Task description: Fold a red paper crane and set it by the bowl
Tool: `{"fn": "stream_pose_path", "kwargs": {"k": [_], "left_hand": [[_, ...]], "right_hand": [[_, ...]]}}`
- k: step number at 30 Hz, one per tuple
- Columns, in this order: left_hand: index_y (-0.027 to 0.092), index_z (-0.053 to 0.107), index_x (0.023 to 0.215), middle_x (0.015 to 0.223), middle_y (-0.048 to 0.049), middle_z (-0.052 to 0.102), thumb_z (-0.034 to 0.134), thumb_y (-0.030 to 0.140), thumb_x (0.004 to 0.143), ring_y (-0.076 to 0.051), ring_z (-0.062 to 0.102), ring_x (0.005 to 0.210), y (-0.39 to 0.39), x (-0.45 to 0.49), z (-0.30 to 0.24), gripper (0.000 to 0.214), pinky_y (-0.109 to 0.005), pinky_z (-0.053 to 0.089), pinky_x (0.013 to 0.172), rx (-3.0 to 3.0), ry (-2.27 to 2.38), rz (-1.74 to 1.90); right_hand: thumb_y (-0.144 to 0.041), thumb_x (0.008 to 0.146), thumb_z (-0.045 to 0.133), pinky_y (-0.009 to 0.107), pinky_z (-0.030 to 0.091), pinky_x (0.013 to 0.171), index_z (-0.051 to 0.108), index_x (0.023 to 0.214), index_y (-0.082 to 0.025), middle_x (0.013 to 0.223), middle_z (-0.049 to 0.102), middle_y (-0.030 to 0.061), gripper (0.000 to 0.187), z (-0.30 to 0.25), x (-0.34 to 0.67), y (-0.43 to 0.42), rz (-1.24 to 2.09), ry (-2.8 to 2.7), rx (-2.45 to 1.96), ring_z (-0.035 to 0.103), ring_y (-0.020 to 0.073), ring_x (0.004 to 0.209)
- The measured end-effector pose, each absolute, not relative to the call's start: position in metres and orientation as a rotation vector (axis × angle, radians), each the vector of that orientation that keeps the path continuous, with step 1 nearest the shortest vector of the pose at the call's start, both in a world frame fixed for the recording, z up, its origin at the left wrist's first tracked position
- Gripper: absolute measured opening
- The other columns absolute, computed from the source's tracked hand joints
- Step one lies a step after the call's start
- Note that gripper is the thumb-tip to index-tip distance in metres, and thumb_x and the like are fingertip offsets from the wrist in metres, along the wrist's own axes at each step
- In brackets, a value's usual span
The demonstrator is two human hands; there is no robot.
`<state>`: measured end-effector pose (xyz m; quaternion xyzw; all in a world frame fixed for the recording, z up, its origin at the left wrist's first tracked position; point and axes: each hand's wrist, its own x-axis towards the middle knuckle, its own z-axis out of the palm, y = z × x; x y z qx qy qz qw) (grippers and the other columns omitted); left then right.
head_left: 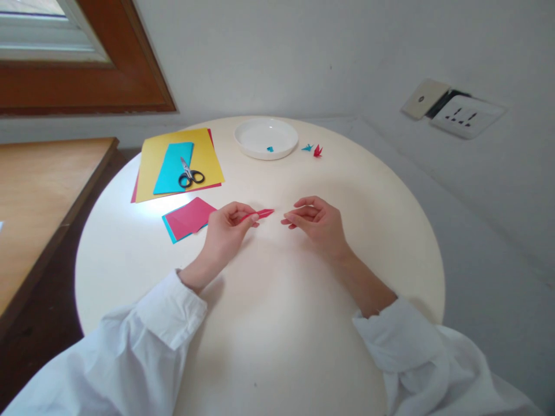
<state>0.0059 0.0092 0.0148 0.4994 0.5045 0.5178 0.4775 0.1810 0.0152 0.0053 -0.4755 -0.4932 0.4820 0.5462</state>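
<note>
Between the thumb and fingers of my left hand (229, 226) is a narrow folded piece of red paper (265, 213), its pointed end toward the right. My right hand (315, 221) is a short way to the right of that tip, apart from it, with thumb and index finger close together and the other fingers curled; I see nothing held there. Beside my left hand lie pink-red paper sheets (191, 218) over a blue sheet (169, 230). Farther back, a small blue folded-paper crane (307, 148) and a red folded-paper crane (318, 151) stand side by side.
A white plate (247, 151) with a small blue paper piece (270, 149) stands at the back of the round white table (277, 346). Black-handled scissors (185, 180) rest on blue paper (169, 167) over larger yellow sheets (151, 153). Wall sockets (466, 115) are at the right.
</note>
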Motion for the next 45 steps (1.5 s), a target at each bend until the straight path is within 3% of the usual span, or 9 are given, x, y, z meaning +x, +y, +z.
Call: {"fn": "stream_pose_path", "kwargs": {"k": [3, 8, 14, 28, 45], "left_hand": [[0.015, 0.061, 0.068, 0.064, 0.0004, 0.064, 0.077, 0.029, 0.06, -0.013, 0.063, 0.062, 0.013, 0.002, 0.017, 0.022, -0.028, 0.052, 0.067, 1.133, 1.222, 1.355], [0.016, 0.061, 0.077, 0.061, 0.0014, 0.067, 0.08, 0.032, 0.057, -0.011, 0.063, 0.061, 0.01, 0.006, 0.017, 0.031, -0.027, 0.051, 0.07, 0.976, 1.071, 1.244], [0.016, 0.062, 0.074, 0.069, -0.0001, 0.069, 0.079, 0.027, 0.06, -0.011, 0.064, 0.065, 0.005, 0.012, 0.009, 0.024, -0.025, 0.051, 0.071, 0.81, 0.833, 1.103], [0.015, 0.068, 0.071, 0.074, -0.001, 0.066, 0.077, 0.024, 0.065, -0.01, 0.061, 0.073, 0.004, 0.012, 0.004, 0.014, -0.024, 0.048, 0.076, 0.829, 0.784, 1.018], [0.013, 0.068, 0.067, 0.067, -0.0015, 0.067, 0.079, 0.02, 0.062, -0.01, 0.06, 0.067, 0.007, 0.012, -0.001, 0.015, -0.023, 0.044, 0.069, 0.822, 0.823, 1.097]], "right_hand": [[-0.035, 0.054, 0.081, 0.028, 0.053, 0.055, 0.055, 0.071, -0.019, 0.06, 0.066, -0.0021, 0.035, 0.005, 0.19, 0.019, 1.037, -1.125, -1.15, 0.069, 0.0176, 0.06], [-0.034, 0.057, 0.079, 0.027, 0.052, 0.058, 0.06, 0.068, -0.018, 0.062, 0.065, -0.001, 0.027, -0.001, 0.18, 0.014, 1.199, -1.18, -1.137, 0.067, 0.0148, 0.061], [-0.032, 0.061, 0.073, 0.028, 0.051, 0.063, 0.063, 0.065, -0.019, 0.064, 0.067, -0.0013, 0.017, -0.003, 0.161, 0.003, 1.22, -1.286, -1.091, 0.061, 0.0125, 0.061], [-0.033, 0.062, 0.074, 0.027, 0.051, 0.062, 0.062, 0.066, -0.019, 0.065, 0.064, -0.0005, 0.019, 0.001, 0.157, 0.0, 1.173, -1.274, -1.101, 0.059, 0.0128, 0.062], [-0.024, 0.062, 0.074, 0.028, 0.052, 0.069, 0.065, 0.069, -0.018, 0.069, 0.067, -0.0001, 0.013, -0.005, 0.158, 0.002, 1.205, -1.241, -1.019, 0.063, 0.0132, 0.066]]}}
